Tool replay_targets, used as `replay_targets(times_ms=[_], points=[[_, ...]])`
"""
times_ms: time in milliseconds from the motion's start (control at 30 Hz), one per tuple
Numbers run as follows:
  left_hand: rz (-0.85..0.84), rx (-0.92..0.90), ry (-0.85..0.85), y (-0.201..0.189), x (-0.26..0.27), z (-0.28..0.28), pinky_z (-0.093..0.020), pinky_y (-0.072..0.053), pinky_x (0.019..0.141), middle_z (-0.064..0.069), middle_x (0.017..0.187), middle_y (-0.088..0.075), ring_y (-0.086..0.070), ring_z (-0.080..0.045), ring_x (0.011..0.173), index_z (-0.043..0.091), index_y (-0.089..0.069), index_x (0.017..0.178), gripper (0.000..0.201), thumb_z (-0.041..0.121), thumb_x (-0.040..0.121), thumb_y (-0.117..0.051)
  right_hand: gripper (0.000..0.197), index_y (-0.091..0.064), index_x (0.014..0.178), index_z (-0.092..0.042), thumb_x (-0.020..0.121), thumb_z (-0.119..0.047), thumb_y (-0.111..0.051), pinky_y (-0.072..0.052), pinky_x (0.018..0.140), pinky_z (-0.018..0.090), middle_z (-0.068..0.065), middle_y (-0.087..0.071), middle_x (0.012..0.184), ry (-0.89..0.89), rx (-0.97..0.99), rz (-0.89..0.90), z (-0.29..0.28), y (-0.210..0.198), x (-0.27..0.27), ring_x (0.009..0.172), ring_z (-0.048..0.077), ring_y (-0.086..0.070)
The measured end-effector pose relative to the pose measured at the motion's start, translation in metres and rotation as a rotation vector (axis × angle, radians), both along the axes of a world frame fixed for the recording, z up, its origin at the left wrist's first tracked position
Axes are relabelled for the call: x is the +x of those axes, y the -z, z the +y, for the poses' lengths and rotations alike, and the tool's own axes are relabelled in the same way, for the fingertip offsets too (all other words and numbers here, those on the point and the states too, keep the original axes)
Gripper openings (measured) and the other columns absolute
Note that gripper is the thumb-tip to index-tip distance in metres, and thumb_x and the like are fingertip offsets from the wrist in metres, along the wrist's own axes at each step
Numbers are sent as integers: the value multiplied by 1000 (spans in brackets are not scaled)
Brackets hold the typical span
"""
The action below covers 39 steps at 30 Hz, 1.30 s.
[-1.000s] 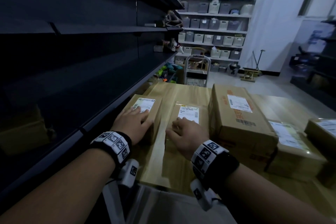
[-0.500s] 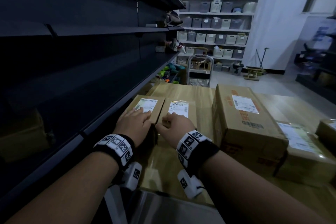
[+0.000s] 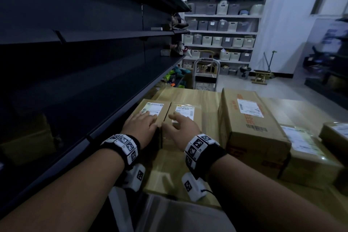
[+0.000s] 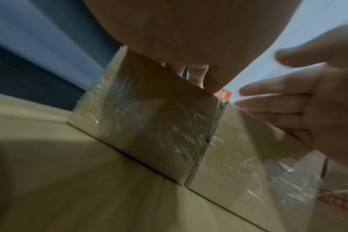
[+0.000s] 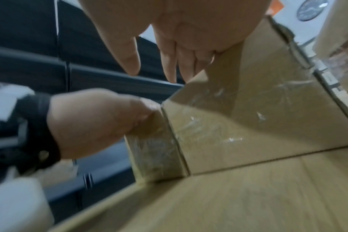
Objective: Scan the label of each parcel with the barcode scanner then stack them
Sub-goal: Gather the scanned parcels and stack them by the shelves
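Two small brown parcels with white labels stand side by side, touching, on a wide flat carton [image 3: 190,95]. My left hand [image 3: 143,123] rests flat on top of the left parcel [image 3: 153,107], its fingers reaching the label. My right hand [image 3: 179,125] is over the near end of the right parcel [image 3: 185,111] with straight, spread fingers. The left wrist view shows both parcels' taped ends, the left parcel [image 4: 149,119] and the right parcel [image 4: 248,149], with my right hand [image 4: 308,97] open above. In the right wrist view my left hand [image 5: 93,124] lies on its parcel. No scanner is in view.
A taller labelled parcel [image 3: 248,124] stands right of the small pair, with lower parcels [image 3: 305,149] beyond it. Dark shelving [image 3: 94,81] runs close along the left. A metal trolley [image 3: 206,73] and white shelves of bins [image 3: 220,39] are at the back.
My right hand has slid the right small parcel leftward until it touches the left one. Its fingers have since straightened and spread. My left hand stayed on its parcel.
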<state>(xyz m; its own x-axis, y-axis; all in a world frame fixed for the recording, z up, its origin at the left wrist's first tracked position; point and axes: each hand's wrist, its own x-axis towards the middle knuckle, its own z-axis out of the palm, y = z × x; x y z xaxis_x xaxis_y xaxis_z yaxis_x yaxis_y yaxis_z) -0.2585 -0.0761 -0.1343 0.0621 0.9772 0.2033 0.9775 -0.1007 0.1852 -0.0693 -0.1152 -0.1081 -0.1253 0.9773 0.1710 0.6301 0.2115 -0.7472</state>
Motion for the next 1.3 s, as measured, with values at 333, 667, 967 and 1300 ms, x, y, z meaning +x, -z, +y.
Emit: replay_targets(times_ms=[333,667,967,1300], points=[[-303,209,11,-35,23,-30,-51,-16,137,-5,182,-25,-18,-26,169,16,-51,162,56,44,114,-47,42,-73,135,-31,100,-53,-67,-58,108,41,-13,-75,131,82,238,328,-32,-25,58,123,8,-69],[-868,-71,227,-58,167,-98,-44,-51,116,4,156,-59,-59,-17,140,25,-49,161,57,47,109,-61,9,-74,109,-36,104,-37,-67,-64,85,39,-11,-78,104,384,329,397,-64,-48,180,96,10,-75],[-1062,-267,76,-51,217,-86,-48,-52,116,-9,146,-70,-66,-29,130,14,-55,157,65,55,108,-57,40,-69,131,-21,107,-50,-56,-65,90,50,3,-78,108,554,-3,439,-81,-49,241,100,24,-77],[-1202,-415,24,-41,228,-83,-53,-55,112,-1,108,-73,-67,-19,102,28,-67,100,30,54,110,-56,53,-53,156,-21,107,-38,-63,-62,100,48,1,-68,129,584,-111,419,-79,-34,244,118,26,-69]])
